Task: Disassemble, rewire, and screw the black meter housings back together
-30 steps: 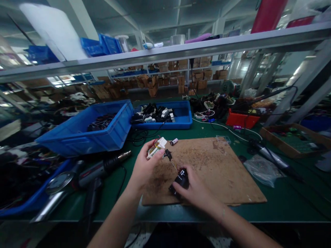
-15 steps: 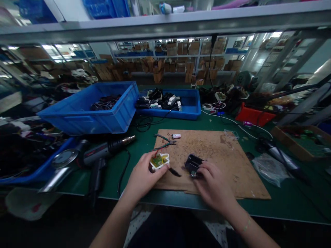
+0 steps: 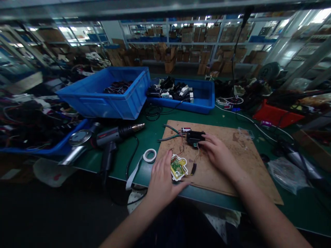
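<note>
A white plastic housing with a green circuit board (image 3: 178,167) in it is at the near left of the brown work board (image 3: 219,165). My left hand (image 3: 164,175) curves around its left side, fingers apart and thumb stretched out below it. My right hand (image 3: 217,151) grips the right end of a black plastic case (image 3: 194,137) between fingers and thumb. Thin wires and a short black sleeve (image 3: 193,168) run between the case and the housing. Cutting pliers (image 3: 172,133) and a small white cylinder (image 3: 186,130), perhaps a battery, lie just beyond.
A roll of white tape (image 3: 150,156) and a heat gun (image 3: 116,136) lie left of the board. Behind stand a large blue bin (image 3: 103,103) and a blue tray (image 3: 204,103) with black and white parts. A clear plastic bag (image 3: 287,174) lies on the right.
My right hand has moved the black case away from me, near the pliers. My left thumb has spread from the housing, which sits lower. The view has shifted, and the tape roll now shows.
</note>
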Action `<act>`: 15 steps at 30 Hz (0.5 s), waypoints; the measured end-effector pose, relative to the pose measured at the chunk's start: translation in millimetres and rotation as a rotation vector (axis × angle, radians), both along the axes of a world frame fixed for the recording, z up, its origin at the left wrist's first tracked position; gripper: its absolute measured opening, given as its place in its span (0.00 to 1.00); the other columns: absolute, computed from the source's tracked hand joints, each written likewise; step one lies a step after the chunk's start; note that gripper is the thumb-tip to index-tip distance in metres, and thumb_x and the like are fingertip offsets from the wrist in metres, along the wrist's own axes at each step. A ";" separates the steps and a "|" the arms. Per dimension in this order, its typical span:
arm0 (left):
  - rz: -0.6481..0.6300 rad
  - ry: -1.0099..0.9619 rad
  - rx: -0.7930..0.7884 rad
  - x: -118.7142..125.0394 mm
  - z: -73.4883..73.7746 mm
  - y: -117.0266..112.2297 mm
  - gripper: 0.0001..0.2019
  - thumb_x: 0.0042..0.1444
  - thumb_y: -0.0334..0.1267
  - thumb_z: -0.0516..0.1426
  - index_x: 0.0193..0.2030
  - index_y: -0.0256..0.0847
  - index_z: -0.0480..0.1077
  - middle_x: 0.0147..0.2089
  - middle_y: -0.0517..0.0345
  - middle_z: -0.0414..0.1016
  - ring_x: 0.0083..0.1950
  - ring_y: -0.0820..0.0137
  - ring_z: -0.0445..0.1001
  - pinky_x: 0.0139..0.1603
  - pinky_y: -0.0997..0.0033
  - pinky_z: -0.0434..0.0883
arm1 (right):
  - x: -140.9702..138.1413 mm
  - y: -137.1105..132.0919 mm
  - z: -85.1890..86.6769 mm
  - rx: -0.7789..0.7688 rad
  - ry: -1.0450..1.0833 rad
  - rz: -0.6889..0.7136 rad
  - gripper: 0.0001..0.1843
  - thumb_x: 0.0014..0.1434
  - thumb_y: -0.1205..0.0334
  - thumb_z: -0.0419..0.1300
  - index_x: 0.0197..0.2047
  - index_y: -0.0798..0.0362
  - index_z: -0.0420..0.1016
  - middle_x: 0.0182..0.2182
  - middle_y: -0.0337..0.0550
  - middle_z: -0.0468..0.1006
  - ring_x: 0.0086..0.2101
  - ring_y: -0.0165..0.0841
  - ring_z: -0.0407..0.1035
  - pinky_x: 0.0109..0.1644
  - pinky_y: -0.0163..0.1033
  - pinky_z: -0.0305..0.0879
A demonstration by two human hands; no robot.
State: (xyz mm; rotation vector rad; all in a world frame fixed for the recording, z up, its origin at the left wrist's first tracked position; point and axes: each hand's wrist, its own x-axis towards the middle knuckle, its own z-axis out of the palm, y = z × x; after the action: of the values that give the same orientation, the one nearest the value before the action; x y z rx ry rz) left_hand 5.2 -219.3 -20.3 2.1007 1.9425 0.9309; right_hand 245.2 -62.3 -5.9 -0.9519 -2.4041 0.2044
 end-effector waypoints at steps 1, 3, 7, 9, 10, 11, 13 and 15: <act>-0.014 0.004 -0.007 0.6 -1.7 -2.6 0.54 0.51 0.61 0.64 0.75 0.43 0.40 0.73 0.37 0.57 0.72 0.44 0.57 0.69 0.39 0.58 | 2.0 -0.8 -0.7 0.002 0.031 -0.048 0.18 0.65 0.72 0.51 0.54 0.50 0.75 0.60 0.51 0.70 0.61 0.44 0.63 0.65 0.58 0.63; -0.003 -0.004 -0.011 -1.9 -4.1 -7.5 0.55 0.51 0.61 0.64 0.76 0.43 0.38 0.73 0.37 0.56 0.73 0.44 0.57 0.69 0.38 0.58 | 4.5 -7.8 -0.5 0.007 0.120 -0.146 0.19 0.65 0.71 0.51 0.55 0.50 0.74 0.57 0.52 0.72 0.58 0.43 0.67 0.63 0.56 0.65; 0.111 0.005 0.000 -13.6 -8.4 -13.6 0.52 0.52 0.60 0.64 0.75 0.43 0.41 0.71 0.36 0.58 0.70 0.45 0.61 0.66 0.40 0.62 | -5.8 -38.6 5.5 -0.043 0.252 -0.219 0.12 0.66 0.62 0.56 0.52 0.50 0.74 0.49 0.50 0.77 0.51 0.42 0.71 0.58 0.52 0.68; 0.124 0.017 -0.004 -16.6 -11.9 -14.6 0.49 0.53 0.59 0.64 0.73 0.43 0.45 0.68 0.36 0.63 0.68 0.45 0.64 0.65 0.40 0.63 | -19.8 -59.1 7.2 -0.097 0.245 -0.193 0.14 0.65 0.55 0.60 0.52 0.50 0.72 0.48 0.51 0.78 0.49 0.44 0.72 0.55 0.52 0.70; 0.118 0.026 -0.005 -16.4 -13.8 -14.8 0.48 0.53 0.59 0.64 0.73 0.43 0.46 0.67 0.37 0.64 0.66 0.45 0.65 0.64 0.41 0.64 | -28.0 -69.1 6.9 -0.115 0.212 -0.161 0.19 0.63 0.51 0.62 0.53 0.51 0.71 0.48 0.52 0.77 0.50 0.46 0.72 0.55 0.54 0.69; 0.110 0.038 -0.003 -15.1 -15.6 -14.9 0.47 0.53 0.58 0.64 0.72 0.42 0.47 0.66 0.37 0.66 0.66 0.45 0.66 0.64 0.41 0.64 | -36.3 -78.1 6.0 -0.119 0.169 -0.127 0.26 0.60 0.47 0.63 0.56 0.53 0.69 0.50 0.55 0.77 0.51 0.48 0.71 0.56 0.57 0.68; 0.098 0.073 0.003 -9.9 -17.9 -15.2 0.44 0.55 0.53 0.63 0.71 0.39 0.49 0.65 0.37 0.67 0.65 0.46 0.66 0.65 0.41 0.62 | -50.3 -91.3 3.2 -0.110 0.085 -0.073 0.38 0.55 0.39 0.65 0.60 0.56 0.65 0.53 0.58 0.75 0.54 0.52 0.69 0.62 0.64 0.61; 0.094 0.111 0.011 -3.9 -18.6 -16.0 0.42 0.56 0.49 0.63 0.71 0.36 0.50 0.65 0.37 0.67 0.66 0.48 0.66 0.66 0.42 0.60 | -56.6 -96.2 1.3 -0.117 0.034 -0.050 0.44 0.54 0.36 0.65 0.62 0.58 0.62 0.55 0.60 0.74 0.56 0.52 0.68 0.65 0.66 0.54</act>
State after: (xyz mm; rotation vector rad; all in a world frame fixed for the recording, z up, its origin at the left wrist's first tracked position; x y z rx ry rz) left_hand 1.2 -235.4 -38.9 2.1265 2.1116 0.8601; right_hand 188.6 -158.6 -4.6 -1.0515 -2.3561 0.3432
